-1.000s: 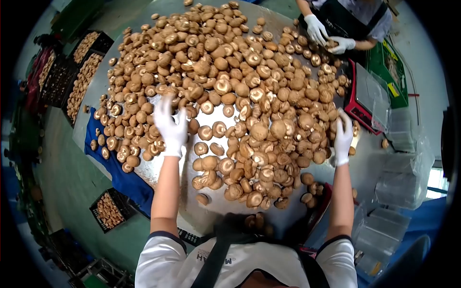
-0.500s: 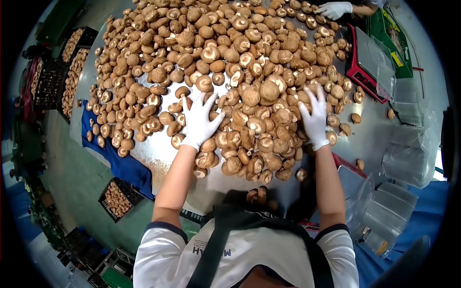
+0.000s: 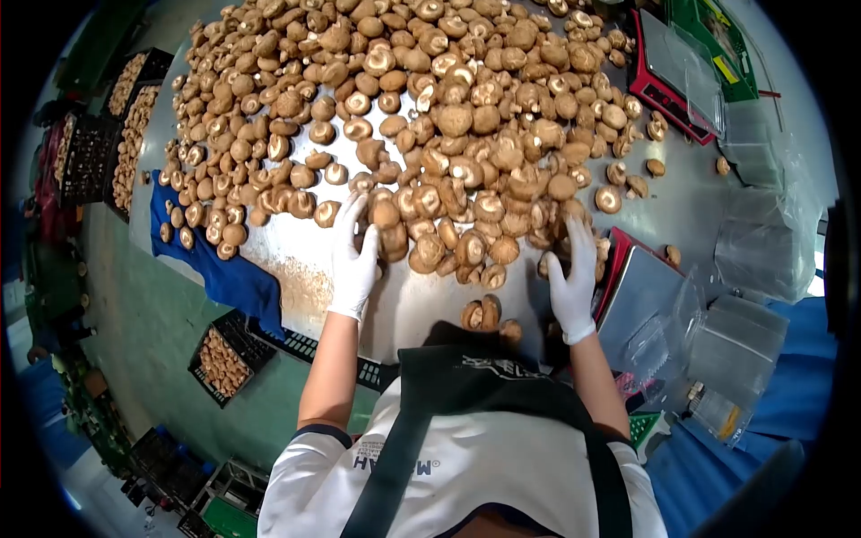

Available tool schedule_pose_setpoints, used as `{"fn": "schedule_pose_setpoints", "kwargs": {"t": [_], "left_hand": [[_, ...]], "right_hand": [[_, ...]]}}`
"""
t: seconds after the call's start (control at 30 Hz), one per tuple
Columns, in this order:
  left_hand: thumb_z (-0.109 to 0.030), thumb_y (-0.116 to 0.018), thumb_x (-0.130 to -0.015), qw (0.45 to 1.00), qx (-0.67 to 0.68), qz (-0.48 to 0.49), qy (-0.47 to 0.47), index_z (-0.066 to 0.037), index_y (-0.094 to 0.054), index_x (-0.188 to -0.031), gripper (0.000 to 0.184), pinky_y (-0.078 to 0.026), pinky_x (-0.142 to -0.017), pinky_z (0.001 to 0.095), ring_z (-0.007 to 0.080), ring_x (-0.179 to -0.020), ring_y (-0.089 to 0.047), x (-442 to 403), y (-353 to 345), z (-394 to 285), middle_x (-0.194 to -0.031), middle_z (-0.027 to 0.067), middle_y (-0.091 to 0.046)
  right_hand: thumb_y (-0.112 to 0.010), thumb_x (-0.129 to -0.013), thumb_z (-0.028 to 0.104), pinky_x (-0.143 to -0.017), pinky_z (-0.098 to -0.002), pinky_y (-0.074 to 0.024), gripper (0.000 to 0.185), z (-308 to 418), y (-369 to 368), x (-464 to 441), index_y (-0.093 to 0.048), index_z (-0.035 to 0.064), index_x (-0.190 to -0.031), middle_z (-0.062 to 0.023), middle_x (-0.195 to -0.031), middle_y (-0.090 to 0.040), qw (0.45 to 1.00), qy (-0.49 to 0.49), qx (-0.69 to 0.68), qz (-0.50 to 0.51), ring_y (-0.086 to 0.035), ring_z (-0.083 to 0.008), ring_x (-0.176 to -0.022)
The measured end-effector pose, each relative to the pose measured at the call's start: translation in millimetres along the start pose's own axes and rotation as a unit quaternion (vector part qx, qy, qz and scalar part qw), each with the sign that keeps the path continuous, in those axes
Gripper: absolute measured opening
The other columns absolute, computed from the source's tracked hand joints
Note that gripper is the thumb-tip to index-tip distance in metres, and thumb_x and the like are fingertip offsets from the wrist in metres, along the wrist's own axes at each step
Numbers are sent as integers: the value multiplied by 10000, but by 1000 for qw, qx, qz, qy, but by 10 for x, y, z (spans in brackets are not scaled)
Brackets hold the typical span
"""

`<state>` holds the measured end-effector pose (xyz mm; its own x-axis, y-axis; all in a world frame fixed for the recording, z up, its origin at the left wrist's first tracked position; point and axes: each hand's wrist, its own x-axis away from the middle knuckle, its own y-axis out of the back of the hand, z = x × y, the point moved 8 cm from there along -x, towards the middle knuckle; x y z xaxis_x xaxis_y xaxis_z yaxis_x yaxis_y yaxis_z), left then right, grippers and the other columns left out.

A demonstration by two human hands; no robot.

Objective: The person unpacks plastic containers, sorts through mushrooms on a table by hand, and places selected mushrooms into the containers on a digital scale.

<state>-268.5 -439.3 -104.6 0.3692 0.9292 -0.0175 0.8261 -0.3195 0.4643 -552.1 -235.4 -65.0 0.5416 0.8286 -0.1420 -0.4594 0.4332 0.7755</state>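
A broad heap of brown shiitake mushrooms covers much of the metal table. My left hand, in a white glove, rests at the heap's near left edge, fingers stretched forward and thumb apart, against a few mushrooms. Gloved in white too, my right hand is at the near right edge, thumb and fingers spread, its fingertips by the outer mushrooms. Neither hand is closed around a mushroom. Between the hands and my apron lie a few loose mushrooms.
Red-framed scales stand at the right, another scale beside my right hand. Clear plastic trays are stacked at the right. A blue cloth hangs over the left edge. A black crate of mushrooms sits on the floor.
Both my hands have drawn back toward my body, and the mushrooms between them now lie differently. The co-worker's gloved hand at the top right has gone out of view.
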Motion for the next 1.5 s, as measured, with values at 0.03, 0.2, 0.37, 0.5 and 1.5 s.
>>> {"fn": "schedule_pose_setpoints", "kwargs": {"t": [0.03, 0.2, 0.37, 0.5, 1.5], "left_hand": [[17, -569, -868, 999, -35, -19, -20, -42, -540, -1335, 472, -329, -1131, 394, 315, -1345, -439, 106, 47, -18, -1403, 179, -496], [-7, -610, -838, 996, -42, -29, -68, -24, -616, -1198, 360, -434, -1002, 404, 329, -1167, -558, 598, -6, -303, -1222, 172, -606], [-152, -689, -809, 957, -69, 243, -142, -67, -598, -1249, 458, -409, -1011, 430, 314, -1147, -547, 1168, -836, -671, -1212, 134, -605], [-187, -736, -769, 904, -183, 314, -224, -105, -555, -1312, 579, -366, -1051, 418, 302, -1204, -509, 1476, -1416, -671, -1287, 127, -548], [-160, -533, -1009, 873, 354, 252, 220, -5, -465, -1388, 415, -434, -1019, 302, 173, -1152, -553, 1442, -1264, -291, -1259, 88, -588]], "right_hand": [[-637, -848, 75, -1141, -442, -289, 598, -13, 42, 236, -454, 22, -1415, -188, -1445, -457, 1000, -9, -14, 17, -385, -376, -1354], [-698, -782, 84, -1126, -452, -319, 689, -210, 88, 1289, -436, 15, -1416, -210, -1419, -448, 986, -68, 32, 149, -404, -393, -1322], [-746, -726, 166, -1104, -480, -330, 715, -200, -161, 1502, -487, 68, -1385, -173, -1390, -482, 975, -7, 76, 210, -415, -401, -1301], [-707, -748, 267, -1098, -483, -313, 569, -106, -421, 1477, -580, 80, -1270, -121, -1231, -590, 976, 95, 52, 191, -520, -303, -1175], [-752, -742, 99, -1038, -381, -418, 553, 535, -456, 940, -577, 45, -1264, -156, -1252, -590, 941, 111, -233, 220, -548, -304, -1187]]}}
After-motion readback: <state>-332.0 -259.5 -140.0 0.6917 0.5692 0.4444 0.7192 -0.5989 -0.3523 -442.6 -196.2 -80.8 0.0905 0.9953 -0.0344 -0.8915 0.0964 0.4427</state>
